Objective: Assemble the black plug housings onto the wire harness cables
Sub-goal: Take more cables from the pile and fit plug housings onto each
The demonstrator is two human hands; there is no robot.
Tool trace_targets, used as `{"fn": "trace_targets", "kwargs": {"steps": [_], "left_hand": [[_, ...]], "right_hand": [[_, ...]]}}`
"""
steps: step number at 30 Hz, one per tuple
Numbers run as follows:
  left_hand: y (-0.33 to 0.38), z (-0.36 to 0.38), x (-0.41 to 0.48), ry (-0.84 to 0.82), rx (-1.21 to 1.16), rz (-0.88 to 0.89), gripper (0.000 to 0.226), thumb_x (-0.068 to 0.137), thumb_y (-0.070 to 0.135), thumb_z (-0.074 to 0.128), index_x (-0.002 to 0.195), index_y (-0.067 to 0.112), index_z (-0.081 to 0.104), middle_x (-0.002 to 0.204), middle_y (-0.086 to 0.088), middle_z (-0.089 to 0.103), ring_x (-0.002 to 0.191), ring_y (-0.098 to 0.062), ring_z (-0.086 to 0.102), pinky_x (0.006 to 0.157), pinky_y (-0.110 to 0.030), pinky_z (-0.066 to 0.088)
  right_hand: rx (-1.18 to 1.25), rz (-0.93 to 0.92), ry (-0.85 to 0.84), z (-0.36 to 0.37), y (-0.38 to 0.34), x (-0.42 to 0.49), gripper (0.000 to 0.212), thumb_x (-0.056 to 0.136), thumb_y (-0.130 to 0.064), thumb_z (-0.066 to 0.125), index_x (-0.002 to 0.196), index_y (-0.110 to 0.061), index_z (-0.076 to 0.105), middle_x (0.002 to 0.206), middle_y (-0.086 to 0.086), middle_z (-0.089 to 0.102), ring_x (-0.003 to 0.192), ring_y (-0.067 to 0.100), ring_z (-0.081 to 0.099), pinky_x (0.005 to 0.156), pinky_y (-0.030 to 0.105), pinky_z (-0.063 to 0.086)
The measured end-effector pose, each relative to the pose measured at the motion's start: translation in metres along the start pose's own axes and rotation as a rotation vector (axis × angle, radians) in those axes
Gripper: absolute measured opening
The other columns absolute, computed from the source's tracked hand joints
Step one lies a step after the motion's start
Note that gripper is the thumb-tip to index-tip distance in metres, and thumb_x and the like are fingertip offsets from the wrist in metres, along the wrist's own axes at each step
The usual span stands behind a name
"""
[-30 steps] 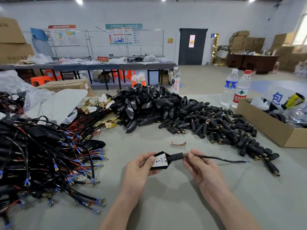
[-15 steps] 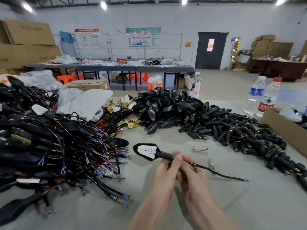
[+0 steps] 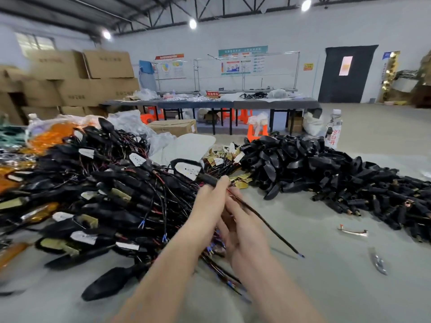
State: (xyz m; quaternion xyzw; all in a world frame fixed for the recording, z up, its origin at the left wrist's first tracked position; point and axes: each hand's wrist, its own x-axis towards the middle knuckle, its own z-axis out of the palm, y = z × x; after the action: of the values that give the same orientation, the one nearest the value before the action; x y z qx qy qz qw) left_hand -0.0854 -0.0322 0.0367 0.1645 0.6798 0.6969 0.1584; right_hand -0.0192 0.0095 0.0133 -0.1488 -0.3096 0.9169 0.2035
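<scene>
The left hand (image 3: 206, 206) reaches up the middle of the frame, and its fingertips pinch the narrow black neck of a plug housing (image 3: 186, 170). The housing is held in the air just above centre, with its white face towards the camera. A thin black cable (image 3: 263, 221) leaves that neck and slants down to the lower right, ending in a small blue tip clear of the grey table (image 3: 314, 283).

The right hand (image 3: 243, 231) sits just beside and below the left, fingers pointing up and lying against the cable. Motion blur hides whether they actually grip it.

A tangled pile of assembled harnesses (image 3: 98, 197), with black housings, white and brass faces and red and black wires with blue ends, fills the left half of the table. Behind the held housing lie brass-tagged wires (image 3: 224, 155).

To the right of centre is a heap of loose black housings (image 3: 291, 164). It runs on into a spread of small black sleeves (image 3: 377, 197) towards the right edge. A short copper-ended scrap (image 3: 352, 230) and a small metal piece (image 3: 378, 262) lie apart on the table at lower right.

A water bottle (image 3: 334, 130) stands behind the heap. Cardboard boxes (image 3: 81, 78) are stacked at upper left, and long benches (image 3: 210, 104) and a dark door (image 3: 347, 73) are at the back.
</scene>
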Motion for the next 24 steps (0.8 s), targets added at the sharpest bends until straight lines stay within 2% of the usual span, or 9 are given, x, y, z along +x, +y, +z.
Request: {"fn": "trace_targets", "kwargs": {"steps": [2, 4, 7, 9, 11, 14, 17, 20, 24], "left_hand": [[0.03, -0.024, 0.026, 0.095, -0.009, 0.021, 0.036, 0.095, 0.036, 0.053, 0.071, 0.022, 0.075, 0.082, -0.005, 0.076, 0.07, -0.02, 0.065, 0.064, -0.032, 0.049], [0.062, -0.055, 0.053, 0.181, -0.031, 0.022, 0.028, 0.101, 0.04, 0.048, 0.095, 0.019, 0.066, 0.091, -0.004, 0.072, 0.075, -0.017, 0.063, 0.061, -0.029, 0.051], [0.095, -0.103, 0.076, 0.279, -0.098, -0.059, 0.043, 0.103, 0.043, 0.045, 0.134, 0.014, 0.048, 0.132, -0.01, 0.055, 0.104, -0.026, 0.059, 0.084, -0.039, 0.057], [0.097, -0.122, 0.081, 0.372, 0.013, -0.073, 0.059, 0.101, 0.043, 0.047, 0.15, 0.012, 0.032, 0.153, -0.011, 0.036, 0.125, -0.034, 0.049, 0.101, -0.043, 0.049], [0.085, -0.123, 0.079, 0.432, 0.145, -0.01, 0.06, 0.099, 0.041, 0.049, 0.146, 0.005, 0.037, 0.143, -0.014, 0.044, 0.124, -0.033, 0.049, 0.107, -0.044, 0.044], [0.058, -0.101, 0.059, 0.388, 0.258, 0.096, 0.031, 0.096, 0.033, 0.049, 0.117, 0.012, 0.057, 0.107, -0.003, 0.054, 0.11, -0.027, 0.055, 0.106, -0.049, 0.045], [0.024, -0.069, 0.041, 0.284, 0.313, 0.137, 0.036, 0.096, 0.032, 0.049, 0.129, 0.017, 0.053, 0.115, 0.001, 0.057, 0.113, -0.021, 0.057, 0.105, -0.048, 0.046], [-0.011, -0.036, 0.031, 0.154, 0.408, 0.166, 0.037, 0.098, 0.033, 0.049, 0.133, 0.02, 0.051, 0.107, 0.014, 0.057, 0.106, -0.01, 0.058, 0.102, -0.042, 0.048], [-0.044, 0.002, 0.028, 0.013, 0.495, 0.162, 0.034, 0.1, 0.031, 0.048, 0.133, 0.022, 0.052, 0.115, 0.011, 0.059, 0.103, -0.004, 0.056, 0.088, -0.022, 0.043]], "right_hand": [[-0.013, 0.019, -0.085, 0.018, 0.005, 0.002, 0.027, 0.094, -0.003, 0.062, 0.118, -0.015, 0.066, 0.112, 0.008, 0.074, 0.104, 0.017, 0.07, 0.09, 0.035, 0.058], [-0.026, 0.057, -0.103, 0.027, 0.011, 0.004, 0.03, 0.092, -0.003, 0.064, 0.118, -0.018, 0.063, 0.11, 0.006, 0.074, 0.101, 0.018, 0.071, 0.086, 0.035, 0.059], [-0.029, 0.092, -0.12, 0.026, 0.014, 0.006, 0.027, 0.095, -0.002, 0.06, 0.115, -0.018, 0.065, 0.11, 0.008, 0.074, 0.095, 0.022, 0.074, 0.074, 0.034, 0.062], [-0.016, 0.094, -0.117, 0.02, 0.01, 0.007, 0.027, 0.096, 0.0, 0.056, 0.114, -0.017, 0.067, 0.111, 0.009, 0.073, 0.089, 0.023, 0.075, 0.067, 0.033, 0.062], [-0.004, 0.088, -0.107, 0.012, 0.005, 0.01, 0.027, 0.098, 0.0, 0.054, 0.114, -0.016, 0.067, 0.112, 0.01, 0.073, 0.086, 0.023, 0.076, 0.063, 0.031, 0.061], [0.005, 0.073, -0.092, -0.003, -0.001, 0.012, 0.025, 0.098, -0.001, 0.052, 0.116, -0.013, 0.065, 0.11, 0.011, 0.073, 0.084, 0.022, 0.075, 0.062, 0.03, 0.06], [0.015, 0.054, -0.078, -0.021, -0.007, 0.014, 0.023, 0.098, -0.001, 0.052, 0.114, -0.013, 0.064, 0.099, 0.008, 0.073, 0.077, 0.02, 0.075, 0.061, 0.029, 0.06], [0.029, 0.017, -0.048, -0.042, -0.02, 0.017, 0.021, 0.098, -0.003, 0.053, 0.112, -0.015, 0.063, 0.088, 0.004, 0.075, 0.075, 0.019, 0.075, 0.061, 0.028, 0.06], [0.068, -0.027, 0.028, -0.076, -0.043, 0.026, 0.022, 0.099, -0.002, 0.05, 0.11, -0.015, 0.064, 0.093, 0.006, 0.07, 0.071, 0.018, 0.074, 0.058, 0.027, 0.06]]}}
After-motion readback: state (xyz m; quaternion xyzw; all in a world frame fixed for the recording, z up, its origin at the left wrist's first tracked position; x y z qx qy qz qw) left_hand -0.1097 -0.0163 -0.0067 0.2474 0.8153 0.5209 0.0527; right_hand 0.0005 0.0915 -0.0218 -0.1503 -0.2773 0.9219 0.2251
